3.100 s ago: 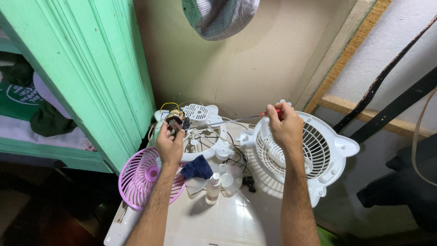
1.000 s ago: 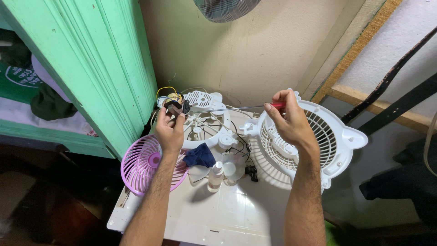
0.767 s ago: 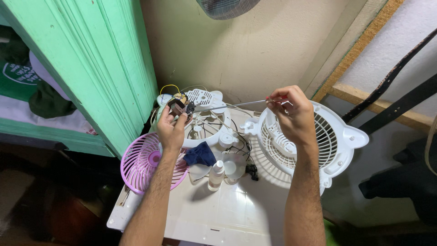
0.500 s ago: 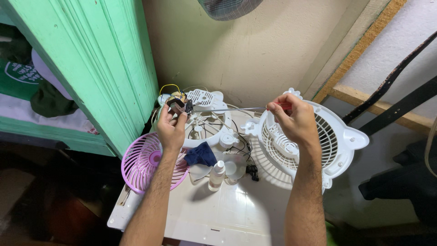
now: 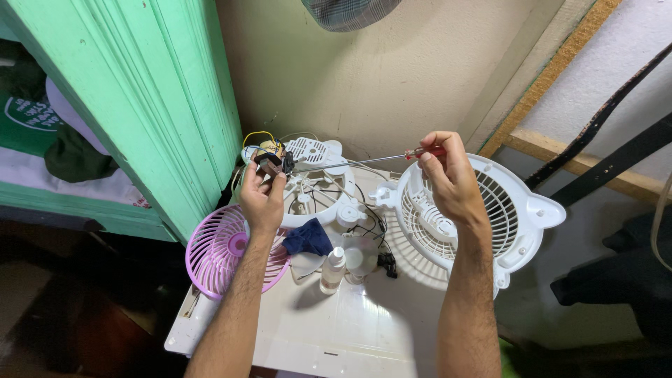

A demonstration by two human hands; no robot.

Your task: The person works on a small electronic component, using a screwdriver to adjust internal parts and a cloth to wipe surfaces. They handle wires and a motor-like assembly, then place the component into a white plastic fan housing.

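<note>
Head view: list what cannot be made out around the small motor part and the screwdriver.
- Small motor part: too small; left hand fingers cover its underside.
- Screwdriver: where its tip meets the part is too fine to tell; right hand hides most of the red handle.
- White fan grille: partly behind the right forearm.
- Dark blue cloth: hides what lies beneath.

Green slatted door (image 5: 140,105) beside beige, perhaps plastered, wall (image 5: 364,70).
</note>
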